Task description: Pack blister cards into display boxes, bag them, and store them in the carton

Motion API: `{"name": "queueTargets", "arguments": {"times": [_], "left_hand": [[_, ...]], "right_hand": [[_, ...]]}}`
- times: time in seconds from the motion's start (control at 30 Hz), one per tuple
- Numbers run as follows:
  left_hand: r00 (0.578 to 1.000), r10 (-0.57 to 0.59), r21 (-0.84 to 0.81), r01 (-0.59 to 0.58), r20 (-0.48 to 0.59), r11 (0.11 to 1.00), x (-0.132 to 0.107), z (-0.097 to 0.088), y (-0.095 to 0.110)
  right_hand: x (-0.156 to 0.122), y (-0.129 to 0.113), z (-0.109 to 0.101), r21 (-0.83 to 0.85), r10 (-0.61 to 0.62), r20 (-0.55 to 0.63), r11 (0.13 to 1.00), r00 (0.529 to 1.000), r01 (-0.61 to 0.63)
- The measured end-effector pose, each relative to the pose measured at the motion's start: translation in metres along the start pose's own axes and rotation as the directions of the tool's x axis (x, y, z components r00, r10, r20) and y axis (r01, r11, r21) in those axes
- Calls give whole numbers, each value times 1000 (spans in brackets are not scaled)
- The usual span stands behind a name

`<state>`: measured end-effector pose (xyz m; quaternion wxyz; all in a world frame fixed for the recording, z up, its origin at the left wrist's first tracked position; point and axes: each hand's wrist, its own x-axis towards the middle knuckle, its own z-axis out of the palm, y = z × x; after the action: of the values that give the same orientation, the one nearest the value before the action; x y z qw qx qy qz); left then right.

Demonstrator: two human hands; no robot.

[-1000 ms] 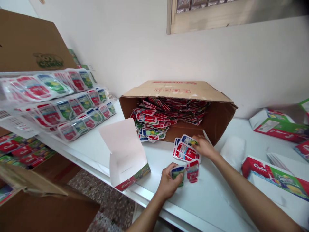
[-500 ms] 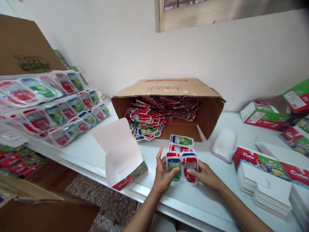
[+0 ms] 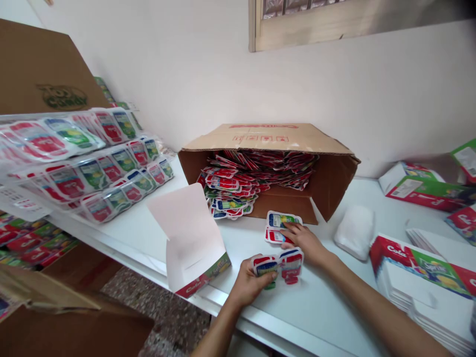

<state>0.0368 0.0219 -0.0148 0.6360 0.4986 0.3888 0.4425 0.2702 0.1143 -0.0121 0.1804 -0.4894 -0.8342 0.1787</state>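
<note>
My left hand [image 3: 248,283] is closed around a stack of small twin blister packs [image 3: 279,265] with red and green labels, held just above the white table [image 3: 320,307]. My right hand [image 3: 303,241] reaches forward with its fingers resting on a small pile of the same packs [image 3: 277,226] lying on the table. Just behind that pile lies a brown cardboard box [image 3: 271,163] on its side, its open mouth spilling many such packs [image 3: 232,191]. An open white carton [image 3: 189,238] with a raised lid stands left of my left hand.
Long strips of packs [image 3: 85,163] lie stacked on the left, below a brown box [image 3: 44,74]. A white pouch [image 3: 355,230] sits right of the open box. Flat printed cartons [image 3: 420,270] are stacked at right, with more cartons [image 3: 420,186] behind. The floor [image 3: 163,317] shows below the table edge.
Half a second ago both hands held the stack together. My right hand has since let go and moved forward onto the pile by the box. My left hand keeps the stack.
</note>
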Motion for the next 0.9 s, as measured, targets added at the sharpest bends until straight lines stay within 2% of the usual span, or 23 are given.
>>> {"name": "queueTargets", "arguments": {"times": [0.03, 0.1, 0.2, 0.27, 0.33, 0.43, 0.5, 0.53, 0.57, 0.63, 0.73, 0.83, 0.9], "left_hand": [[1000, -1, 3, 1, 2, 1000, 0, -1, 0], [1000, 7, 5, -7, 11, 1000, 0, -1, 2], [998, 62, 22, -63, 23, 998, 1, 0, 8], [994, 113, 48, -113, 6, 992, 2, 1, 11], [989, 149, 57, -148, -20, 987, 4, 2, 10], [980, 181, -1, -182, -81, 983, 6, 1, 3], [977, 185, -77, -193, -106, 978, 7, 0, -1], [981, 170, -117, -180, -94, 977, 7, 0, -2], [986, 147, -154, -157, -72, 976, 6, -1, -2], [994, 105, -201, -110, -33, 973, 5, -1, 0], [997, 67, -179, -70, -24, 981, 2, 0, 5], [1000, 17, -78, -16, 13, 997, 0, 0, 9], [999, 36, 1, -36, 17, 999, 1, -1, 12]], "right_hand": [[0, 1, 3, -65, -28, 24, 997, 999, 30], [-3, 2, 4, -29, -47, 23, 998, 999, 47], [-15, -6, -6, 283, 6, -59, 959, 998, 11], [-24, -18, -12, 528, 70, -69, 849, 995, -23], [-36, -33, -12, 698, 99, 6, 712, 995, -75], [-54, -51, -1, 808, 93, 150, 563, 984, -176], [-61, -55, 6, 836, 79, 215, 501, 973, -225], [-61, -54, 9, 836, 69, 226, 498, 972, -230], [-59, -50, 9, 813, 62, 214, 542, 975, -213], [-48, -38, 9, 702, 70, 125, 698, 990, -138], [-23, -16, 9, 366, 38, -6, 930, 999, -33], [-4, -3, 15, 67, -40, 0, 997, 999, 40], [0, -2, 19, 27, -63, -5, 998, 998, 63]]}}
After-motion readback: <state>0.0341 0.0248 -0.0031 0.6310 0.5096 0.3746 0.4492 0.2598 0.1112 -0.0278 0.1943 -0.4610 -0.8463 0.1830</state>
